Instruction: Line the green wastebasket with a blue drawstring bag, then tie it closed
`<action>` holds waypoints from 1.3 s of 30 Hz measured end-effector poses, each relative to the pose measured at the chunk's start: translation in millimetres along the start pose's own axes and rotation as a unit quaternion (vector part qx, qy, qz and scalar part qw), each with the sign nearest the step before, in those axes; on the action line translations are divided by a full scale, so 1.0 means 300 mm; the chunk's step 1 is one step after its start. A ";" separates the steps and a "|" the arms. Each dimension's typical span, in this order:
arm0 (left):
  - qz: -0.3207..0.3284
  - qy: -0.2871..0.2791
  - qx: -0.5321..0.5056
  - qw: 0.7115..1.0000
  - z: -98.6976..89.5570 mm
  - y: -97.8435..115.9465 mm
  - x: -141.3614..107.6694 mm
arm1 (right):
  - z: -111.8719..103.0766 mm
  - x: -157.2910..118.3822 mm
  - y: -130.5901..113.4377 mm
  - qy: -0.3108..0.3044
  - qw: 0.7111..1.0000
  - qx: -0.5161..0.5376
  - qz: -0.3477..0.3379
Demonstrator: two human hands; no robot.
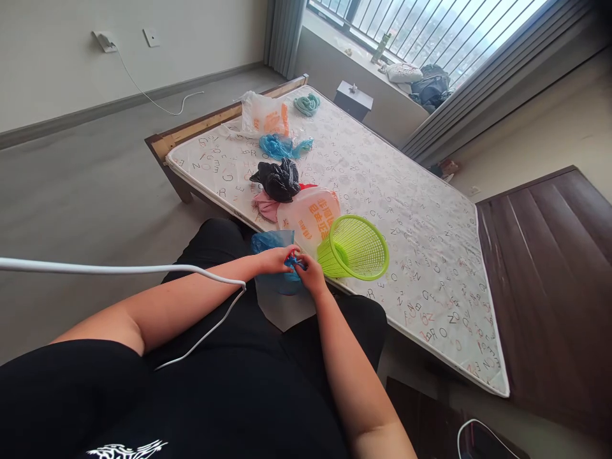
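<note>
Apparently for control, left hand point(278, 259) and right hand point(310, 274) pinch bunched blue film of a translucent plastic bag point(273, 241), the rest between black-clad knees point(356, 319).

Blue plastic bag point(273, 240), semi-transp., part bunched btwn fingers point(306, 260), rest nr mattress point(406, 204) edge.
</note>
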State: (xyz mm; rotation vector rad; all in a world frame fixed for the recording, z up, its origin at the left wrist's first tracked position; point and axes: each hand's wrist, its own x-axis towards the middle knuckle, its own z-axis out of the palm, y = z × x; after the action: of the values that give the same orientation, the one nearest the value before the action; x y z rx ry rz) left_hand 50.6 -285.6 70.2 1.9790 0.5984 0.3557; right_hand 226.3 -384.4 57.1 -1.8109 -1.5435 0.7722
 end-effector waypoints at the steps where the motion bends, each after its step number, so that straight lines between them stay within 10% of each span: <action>1: -0.013 -0.003 0.015 1.000 0.000 -0.005 0.003 | -0.003 -0.001 -0.001 -0.005 1.000 0.004 0.000; 9: -0.125 0.168 -0.158 0.965 -0.074 -0.034 0.049 | -0.004 0.013 0.077 -0.058 0.995 -0.031 0.079; 17: -0.100 0.104 -0.306 0.941 -0.048 -0.042 0.063 | 0.018 0.026 0.047 0.000 0.998 0.002 0.055; 29: -0.056 0.061 0.011 0.997 -0.119 -0.098 0.036 | -0.059 0.029 0.097 -0.012 0.980 -0.035 0.194; 39: -0.251 0.073 0.209 0.943 -0.193 -0.175 0.014 | -0.068 0.037 0.080 0.050 0.955 0.174 0.237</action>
State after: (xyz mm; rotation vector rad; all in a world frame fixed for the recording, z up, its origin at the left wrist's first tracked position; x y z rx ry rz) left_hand 12.3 -220.5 50.1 2.1104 1.3285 0.0567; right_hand 258.6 -378.1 51.1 -1.9261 -0.8420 1.0777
